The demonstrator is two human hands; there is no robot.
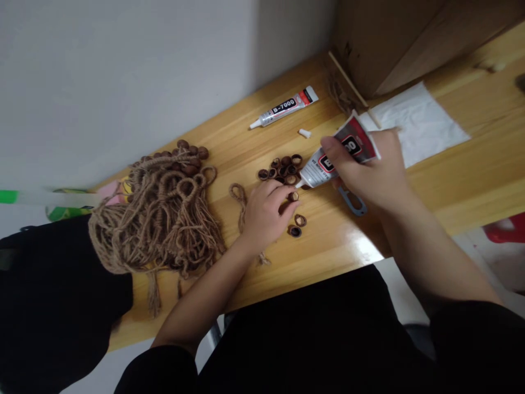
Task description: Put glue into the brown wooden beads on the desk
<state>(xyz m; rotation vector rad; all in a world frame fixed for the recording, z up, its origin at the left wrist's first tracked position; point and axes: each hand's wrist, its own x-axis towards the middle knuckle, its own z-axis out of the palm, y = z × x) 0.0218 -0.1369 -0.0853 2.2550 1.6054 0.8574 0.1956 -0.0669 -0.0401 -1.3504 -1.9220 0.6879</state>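
Observation:
My right hand (375, 169) is closed round a tube of B-7000 glue (334, 156), tilted with its nozzle down to the left. Between thumb and fingers of my left hand (266, 210) is a small brown nutshell half (293, 196), its hollow side up. The nozzle tip is right by this shell; whether they touch I cannot tell. Just behind lies a cluster of similar hollow shells (281, 169). Two more shell pieces (297, 225) lie in front. A knotted cord of brown twine (238, 197) runs partly hidden under my left hand.
A heap of brown twine cords (164, 219) with round brown nuts (188, 153) covers the table's left part. A second glue tube (285, 108) and a white cap (304, 133) lie at the back. A white sheet (426, 120) and a cardboard box (394, 44) are at right, a blue-handled tool (355, 203) under my right hand.

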